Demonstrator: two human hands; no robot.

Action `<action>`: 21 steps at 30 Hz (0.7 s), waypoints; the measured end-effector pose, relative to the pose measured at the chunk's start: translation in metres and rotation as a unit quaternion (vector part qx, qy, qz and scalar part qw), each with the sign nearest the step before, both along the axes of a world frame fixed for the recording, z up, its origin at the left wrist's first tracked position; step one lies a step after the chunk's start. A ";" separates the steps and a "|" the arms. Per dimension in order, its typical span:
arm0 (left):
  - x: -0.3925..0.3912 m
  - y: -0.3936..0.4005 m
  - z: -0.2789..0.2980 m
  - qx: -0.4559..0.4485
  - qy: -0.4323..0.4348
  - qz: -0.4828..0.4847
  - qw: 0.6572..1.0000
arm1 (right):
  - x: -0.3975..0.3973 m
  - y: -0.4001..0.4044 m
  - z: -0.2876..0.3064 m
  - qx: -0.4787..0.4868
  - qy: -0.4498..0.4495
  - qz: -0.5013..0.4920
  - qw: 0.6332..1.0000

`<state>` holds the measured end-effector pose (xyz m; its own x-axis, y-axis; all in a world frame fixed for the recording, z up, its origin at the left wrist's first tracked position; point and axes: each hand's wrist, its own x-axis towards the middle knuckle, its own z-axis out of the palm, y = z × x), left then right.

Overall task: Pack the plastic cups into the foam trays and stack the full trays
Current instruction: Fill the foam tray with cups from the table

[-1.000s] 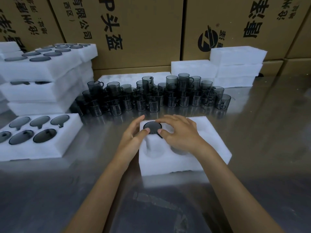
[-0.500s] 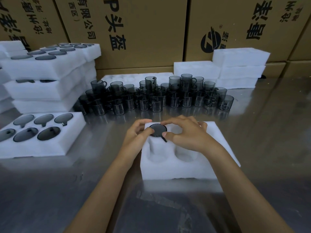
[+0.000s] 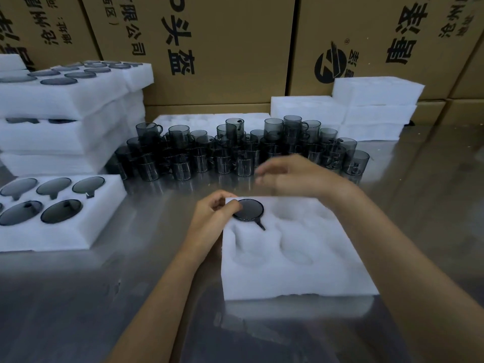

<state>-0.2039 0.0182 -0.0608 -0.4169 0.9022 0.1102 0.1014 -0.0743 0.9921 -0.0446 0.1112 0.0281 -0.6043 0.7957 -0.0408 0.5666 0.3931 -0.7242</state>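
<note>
Looking down, we see brown cartons (image 3: 222, 48) with black print walling the back, and a steel worktop (image 3: 78, 297) spreading below them. On the left stands a stack of full trays (image 3: 65, 113), and in front of it lies another full tray (image 3: 52, 231) with dark cups bedded upside down in its pockets. Empty trays (image 3: 374, 106) are piled at the back right. Between the stacks crowds a mass of loose smoky cups (image 3: 235, 150), some standing on others. Nearest us lies the tray (image 3: 296, 258) being filled. One cup (image 3: 248, 209) sits base-up in its far left pocket, its handle pointing towards us. Our left hand (image 3: 212, 213) curls at that corner, thumb pressing the cup's rim. Our right hand (image 3: 293, 176) hovers blurred above the tray's far edge, apart from the left, fingers loosely bent and holding nothing.
</note>
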 end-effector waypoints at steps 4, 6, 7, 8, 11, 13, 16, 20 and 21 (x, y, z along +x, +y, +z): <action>-0.001 0.003 -0.001 0.024 -0.003 0.022 0.999 | -0.037 0.049 -0.008 -0.014 -0.018 -0.048 0.999; -0.002 0.003 -0.001 0.032 0.001 0.026 0.999 | -0.053 0.065 -0.028 -0.029 -0.024 -0.062 0.997; -0.002 0.004 -0.001 0.034 0.001 0.022 0.999 | -0.059 0.071 -0.038 -0.027 -0.026 -0.067 0.997; -0.002 0.004 -0.002 0.035 0.000 0.017 0.999 | -0.064 0.075 -0.047 -0.017 -0.028 -0.069 0.997; -0.006 0.005 -0.002 0.033 -0.005 0.002 0.999 | -0.074 0.085 -0.058 0.028 -0.022 -0.067 0.997; -0.008 0.005 -0.003 0.032 -0.001 -0.007 0.999 | -0.077 0.087 -0.062 0.051 -0.039 -0.054 0.996; -0.008 0.006 -0.003 0.033 -0.008 -0.012 0.999 | -0.076 0.088 -0.067 0.073 -0.067 -0.065 0.993; -0.007 0.005 -0.002 0.024 -0.007 -0.014 1.000 | -0.071 0.084 -0.065 0.089 -0.060 -0.128 0.986; -0.007 0.005 -0.002 0.022 -0.007 -0.015 1.000 | -0.069 0.082 -0.064 0.092 -0.060 -0.142 0.984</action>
